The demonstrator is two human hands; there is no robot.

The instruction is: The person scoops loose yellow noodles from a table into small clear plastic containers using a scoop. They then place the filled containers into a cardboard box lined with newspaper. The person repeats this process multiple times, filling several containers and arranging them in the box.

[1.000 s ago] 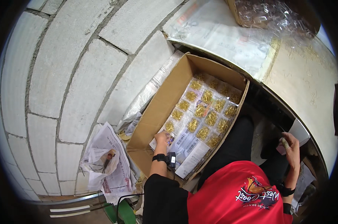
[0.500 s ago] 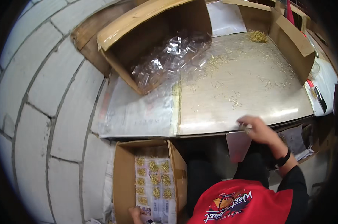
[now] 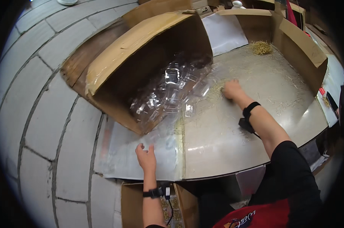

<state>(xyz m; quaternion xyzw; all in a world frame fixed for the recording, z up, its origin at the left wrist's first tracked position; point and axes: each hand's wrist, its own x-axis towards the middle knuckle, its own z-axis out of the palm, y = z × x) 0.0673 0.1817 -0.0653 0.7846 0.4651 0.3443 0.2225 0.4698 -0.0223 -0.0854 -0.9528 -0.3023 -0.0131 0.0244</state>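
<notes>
My left hand (image 3: 146, 156) is raised over the plastic-covered left part of the table, thumb and fingers apart, holding nothing. In front of it, clear plastic cases (image 3: 172, 93) spill from a cardboard box (image 3: 120, 64) lying on its side. My right hand (image 3: 232, 90) reaches to the middle of the table, beside a loose scatter of thin gold-coloured wire pieces (image 3: 216, 91). Its fingers are curled downward; whatever lies between them is too small and blurred to make out. A denser heap of gold wire pieces (image 3: 261, 48) sits at the back.
Below the table's front edge stands an open carton (image 3: 187, 201) with gold pieces in clear cases, partly behind my left forearm. Upright cardboard (image 3: 303, 41) walls the table's back right. A white sheet (image 3: 225, 34) leans behind it. Red and black handled tools (image 3: 331, 100) lie far right.
My left hand has risen from the carton below to above the table. My right hand has moved from the front edge forward and left to the scattered gold pieces. The view has shifted.
</notes>
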